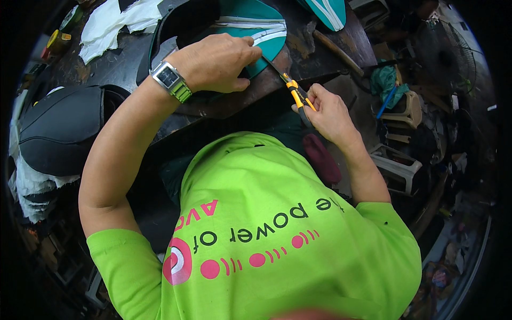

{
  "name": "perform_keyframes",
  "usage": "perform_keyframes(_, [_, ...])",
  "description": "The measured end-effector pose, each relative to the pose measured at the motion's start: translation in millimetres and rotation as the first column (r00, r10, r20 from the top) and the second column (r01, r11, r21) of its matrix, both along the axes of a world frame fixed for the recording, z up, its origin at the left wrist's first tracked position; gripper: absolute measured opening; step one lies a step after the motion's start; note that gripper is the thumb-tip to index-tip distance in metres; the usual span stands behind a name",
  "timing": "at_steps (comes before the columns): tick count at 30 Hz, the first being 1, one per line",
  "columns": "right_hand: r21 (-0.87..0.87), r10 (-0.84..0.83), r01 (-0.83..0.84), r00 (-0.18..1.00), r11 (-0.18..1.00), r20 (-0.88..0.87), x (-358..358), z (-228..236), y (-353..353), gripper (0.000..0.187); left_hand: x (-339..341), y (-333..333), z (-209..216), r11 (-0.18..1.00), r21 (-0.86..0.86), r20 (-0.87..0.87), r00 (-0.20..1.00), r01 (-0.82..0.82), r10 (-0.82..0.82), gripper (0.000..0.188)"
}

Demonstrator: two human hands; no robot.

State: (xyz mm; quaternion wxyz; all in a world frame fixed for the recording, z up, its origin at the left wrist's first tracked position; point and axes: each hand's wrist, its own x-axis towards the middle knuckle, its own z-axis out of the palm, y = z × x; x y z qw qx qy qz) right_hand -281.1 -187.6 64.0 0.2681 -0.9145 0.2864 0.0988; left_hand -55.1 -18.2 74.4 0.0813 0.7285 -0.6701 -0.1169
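My left hand (218, 61), with a square wristwatch on the wrist, presses down on the edge of a teal seat cover with white stripes (255, 24) lying on the dark workbench (122, 61). My right hand (328, 112) grips a pair of pliers with orange and black handles (295, 90). The pliers' jaws reach under my left fingers at the cover's edge. My bright green shirt fills the lower part of the view.
A black padded seat (61, 128) lies at the left over white cloth. White rags (114, 21) sit at the bench's far left. A second teal piece (328, 10) lies at the top. White plastic stools (397, 168), a fan (445, 53) and clutter stand at the right.
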Motion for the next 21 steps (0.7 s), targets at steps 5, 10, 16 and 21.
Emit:
perform_keyframes(5, [0.007,-0.003,0.003,1.0,1.0,0.0,1,1,0,0.037,-6,1,-4,0.991,-0.061,0.027,0.993,-0.115,0.117,0.029])
perform_keyframes(10, [-0.009,0.006,-0.006,1.0,1.0,0.003,0,1,2,0.038,-31,6,-16,0.953,-0.239,0.106,0.971,-0.186,0.216,0.012])
perform_keyframes(16, [-0.055,0.012,-0.013,1.0,0.998,-0.016,1,-1,3,0.037,-21,22,-19,0.745,-0.29,-0.302,0.796,-0.601,0.524,0.022])
perform_keyframes(21, [-0.059,-0.008,0.005,0.999,0.998,-0.042,-2,9,11,0.041,-26,31,-24,0.67,-0.269,-0.483,0.699,-0.692,0.527,0.023])
